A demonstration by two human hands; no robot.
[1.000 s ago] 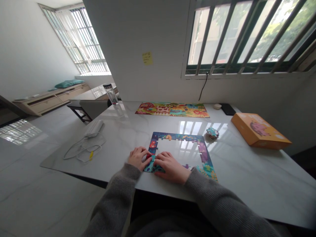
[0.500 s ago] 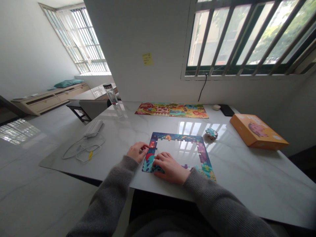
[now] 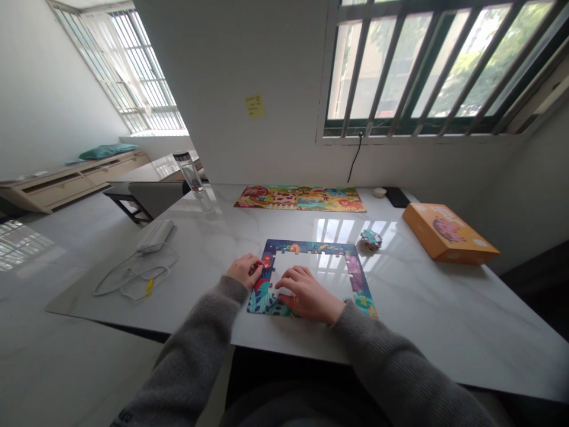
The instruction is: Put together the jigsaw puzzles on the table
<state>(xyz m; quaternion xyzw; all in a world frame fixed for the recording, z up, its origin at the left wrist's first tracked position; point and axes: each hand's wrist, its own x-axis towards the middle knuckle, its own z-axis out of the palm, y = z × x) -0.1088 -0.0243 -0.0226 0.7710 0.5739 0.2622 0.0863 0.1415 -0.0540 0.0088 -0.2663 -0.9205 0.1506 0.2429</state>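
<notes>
A partly assembled jigsaw puzzle [image 3: 364,295] lies flat on the table, its colourful border of sea-like pictures joined round a bare middle. My left hand [image 3: 244,270] is at the puzzle's left edge, fingers curled together and fingertips against the border by a red figure. My right hand [image 3: 311,295] hovers over the lower left of the bare middle. Its thumb and fingers are apart, with nothing seen between them, and it hides part of the bottom border. A small stack of loose puzzle pieces [image 3: 370,239] sits just beyond the puzzle's upper right corner.
Along the wall lies a long farm-animal puzzle [image 3: 300,199]. An orange box [image 3: 448,231] stands at the right, near a black phone [image 3: 396,197]. To the left are a white power strip-like block [image 3: 155,235] with a cable [image 3: 128,276] and a glass bottle [image 3: 190,171].
My right hand has lifted slightly and its thumb and fingers have spread apart. The left fingers have drawn closer together at the border. The whole view has shifted a little.
</notes>
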